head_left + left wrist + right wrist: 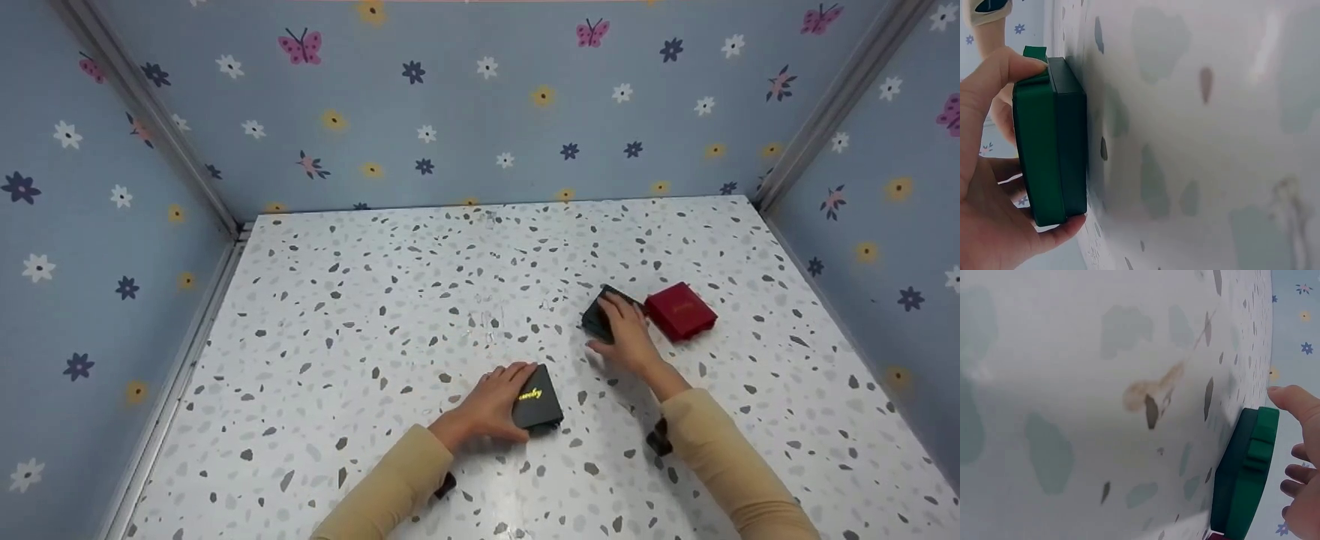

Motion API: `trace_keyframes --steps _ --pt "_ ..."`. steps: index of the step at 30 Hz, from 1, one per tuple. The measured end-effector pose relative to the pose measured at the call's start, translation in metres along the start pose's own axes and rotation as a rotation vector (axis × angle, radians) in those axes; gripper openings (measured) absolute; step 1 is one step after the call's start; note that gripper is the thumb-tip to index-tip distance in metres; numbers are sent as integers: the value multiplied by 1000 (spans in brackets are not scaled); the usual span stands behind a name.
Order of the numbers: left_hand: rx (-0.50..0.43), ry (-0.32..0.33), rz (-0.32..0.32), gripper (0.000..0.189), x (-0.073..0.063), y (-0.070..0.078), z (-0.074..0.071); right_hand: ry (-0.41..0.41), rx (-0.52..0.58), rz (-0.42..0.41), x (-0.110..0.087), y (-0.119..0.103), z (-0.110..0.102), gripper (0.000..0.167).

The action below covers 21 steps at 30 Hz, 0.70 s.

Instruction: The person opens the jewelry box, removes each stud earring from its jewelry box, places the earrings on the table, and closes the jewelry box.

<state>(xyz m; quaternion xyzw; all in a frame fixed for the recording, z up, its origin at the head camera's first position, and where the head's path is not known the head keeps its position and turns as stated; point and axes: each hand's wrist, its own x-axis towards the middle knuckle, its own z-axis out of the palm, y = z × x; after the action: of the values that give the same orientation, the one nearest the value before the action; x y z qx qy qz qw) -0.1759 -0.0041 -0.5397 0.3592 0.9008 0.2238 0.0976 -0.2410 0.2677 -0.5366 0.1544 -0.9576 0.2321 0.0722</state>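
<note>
A dark green jewelry box (541, 401) with gold lettering on its lid lies on the speckled tabletop. My left hand (491, 405) grips it from the left, thumb at the near side and fingers across the far side. In the left wrist view the box (1041, 149) shows a bright green upper half and a darker lower half. Farther back and to the right, my right hand (628, 334) hovers over a second dark green box (598, 321). In the right wrist view its thumb (1294, 402) is extended and a gap shows between the fingers and that box (1252, 467).
A red jewelry box (681, 311) sits just right of the second green box, very close to it. Blue floral panels (465, 105) stand along the back and both sides of the white speckled tabletop (360, 300). A metal rail (180, 390) runs down the left edge.
</note>
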Motion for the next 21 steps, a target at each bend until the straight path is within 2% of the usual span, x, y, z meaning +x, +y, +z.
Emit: trace_keyframes --steps 6,14,21 --pt "-19 -26 21 105 0 -4 -2 0 31 -90 -8 -13 2 73" --pt "-83 -64 37 103 2 -9 -5 -69 90 -139 -22 -30 5 72" --pt "-101 -76 46 103 3 -11 -6 -116 132 -181 -34 -42 8 73"
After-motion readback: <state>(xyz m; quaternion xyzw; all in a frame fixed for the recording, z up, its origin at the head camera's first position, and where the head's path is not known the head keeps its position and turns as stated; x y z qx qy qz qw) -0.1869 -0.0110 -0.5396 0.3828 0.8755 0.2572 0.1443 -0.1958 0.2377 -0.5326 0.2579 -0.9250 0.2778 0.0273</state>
